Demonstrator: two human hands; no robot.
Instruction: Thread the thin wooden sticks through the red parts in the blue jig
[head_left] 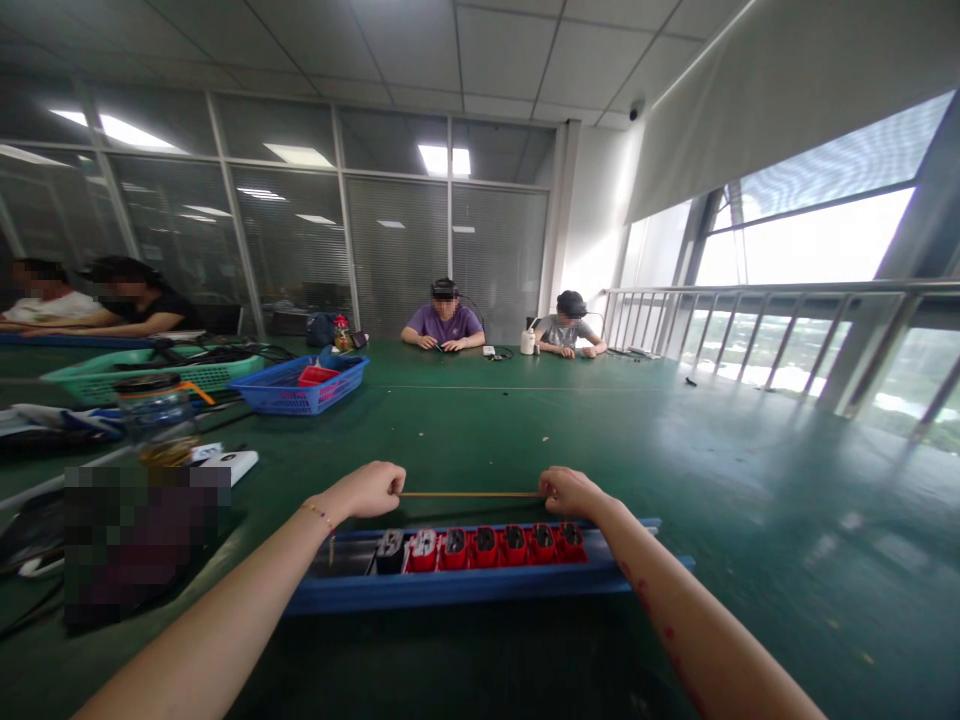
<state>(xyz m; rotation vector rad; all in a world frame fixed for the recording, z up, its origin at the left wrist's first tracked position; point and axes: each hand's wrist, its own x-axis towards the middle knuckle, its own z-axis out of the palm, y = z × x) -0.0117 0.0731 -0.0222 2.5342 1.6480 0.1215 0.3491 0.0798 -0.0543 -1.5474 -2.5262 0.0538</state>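
A thin yellowish strip [471, 494] stretches straight between my hands, above the green table. My left hand [373, 489] is closed on its left end, and my right hand [568, 491] is closed on its right end. Just in front of the strip lies a long blue tray [465, 592]. Inside it stands a row of several red pieces [484, 548] with dark tops, one of them with a pale top. A black piece [390, 551] with a grey top sits at the left end of the row.
On the left are a blue basket [300, 397] with a red item, a green basket [97, 380] with dark items, a lidded jar [159, 420] and a white object [240, 464]. Several people sit at the far side and far left.
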